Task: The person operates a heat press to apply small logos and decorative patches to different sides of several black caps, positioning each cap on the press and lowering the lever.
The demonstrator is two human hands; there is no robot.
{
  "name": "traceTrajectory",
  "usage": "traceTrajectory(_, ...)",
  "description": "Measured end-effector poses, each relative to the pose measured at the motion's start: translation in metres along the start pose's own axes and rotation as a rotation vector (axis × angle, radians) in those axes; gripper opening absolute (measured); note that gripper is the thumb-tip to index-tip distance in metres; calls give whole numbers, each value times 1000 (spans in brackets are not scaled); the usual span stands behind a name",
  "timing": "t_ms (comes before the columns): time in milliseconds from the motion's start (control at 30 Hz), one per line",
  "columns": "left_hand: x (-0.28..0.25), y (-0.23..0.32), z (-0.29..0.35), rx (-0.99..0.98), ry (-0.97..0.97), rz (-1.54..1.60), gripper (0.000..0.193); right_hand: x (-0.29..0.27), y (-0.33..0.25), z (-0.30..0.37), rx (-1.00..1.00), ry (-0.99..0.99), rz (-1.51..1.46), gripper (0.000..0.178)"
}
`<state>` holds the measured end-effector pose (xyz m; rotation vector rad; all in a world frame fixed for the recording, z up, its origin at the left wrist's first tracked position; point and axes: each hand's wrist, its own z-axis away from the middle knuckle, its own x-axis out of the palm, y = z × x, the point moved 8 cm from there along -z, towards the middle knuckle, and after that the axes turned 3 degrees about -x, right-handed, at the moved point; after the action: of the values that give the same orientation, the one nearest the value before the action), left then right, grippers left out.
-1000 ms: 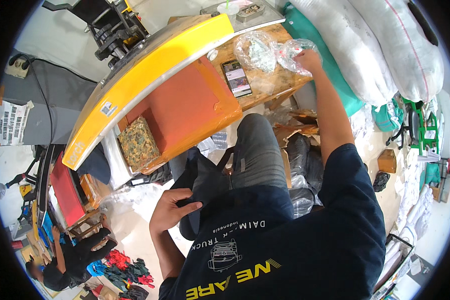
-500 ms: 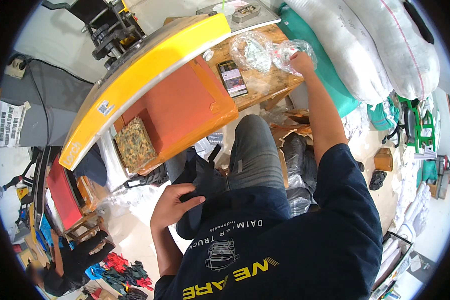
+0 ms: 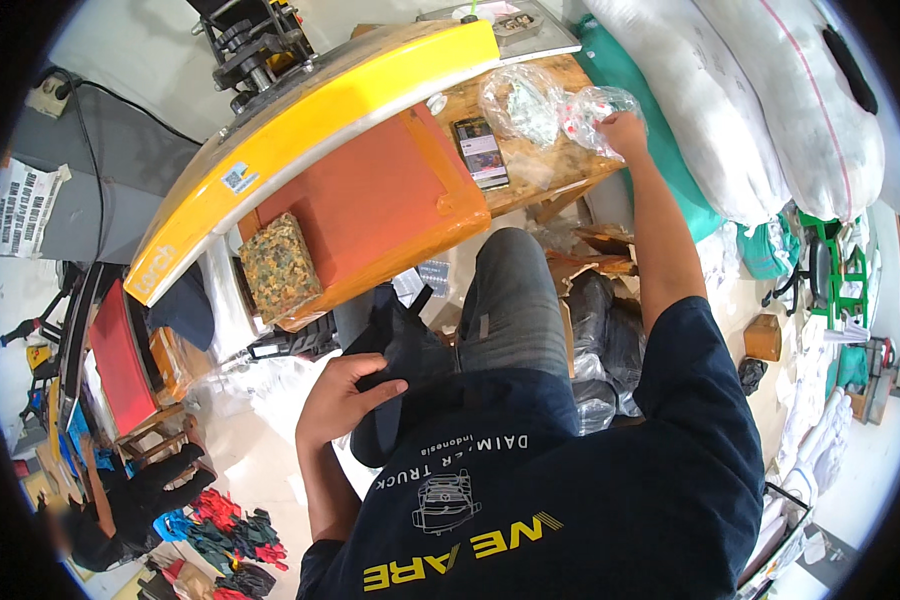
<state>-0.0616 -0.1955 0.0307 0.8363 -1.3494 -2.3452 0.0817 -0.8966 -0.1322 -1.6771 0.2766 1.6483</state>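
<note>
My left hand (image 3: 348, 400) is over my lap, its fingers curled on a black cloth piece (image 3: 410, 345) with a thin strap sticking up. The cloth rests across my thigh, so its full shape is hidden. At the far right of the wooden table, my right hand (image 3: 624, 134) has its curled fingers at a clear plastic bag (image 3: 610, 100) with small red and white bits inside. What those fingertips pinch is too small to tell. Beside it lies another clear bag (image 3: 530, 105) with pale pieces in it.
A phone (image 3: 481, 155) lies on the wooden table (image 3: 570, 72). Before me stands a yellow-framed press machine (image 3: 310, 125) with an orange-red pad (image 3: 380, 195) and a speckled block (image 3: 280, 265). White sacks (image 3: 710, 110) crowd the right. Another person (image 3: 120, 510) is at lower left.
My view has shifted slightly, so the machine and table appear farther right. The right hand remains at the plastic bag, bent lower into it. My left hand keeps its hold on the black cloth.
</note>
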Motion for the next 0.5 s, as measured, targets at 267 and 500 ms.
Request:
traceTrajectory(267,-6,-1,8,15,49,10,23,6,-6,10,112,68,83,26)
traceTrajectory(500,-21,7,18,39,126,0,17,5,5,4,47,166,-22,30)
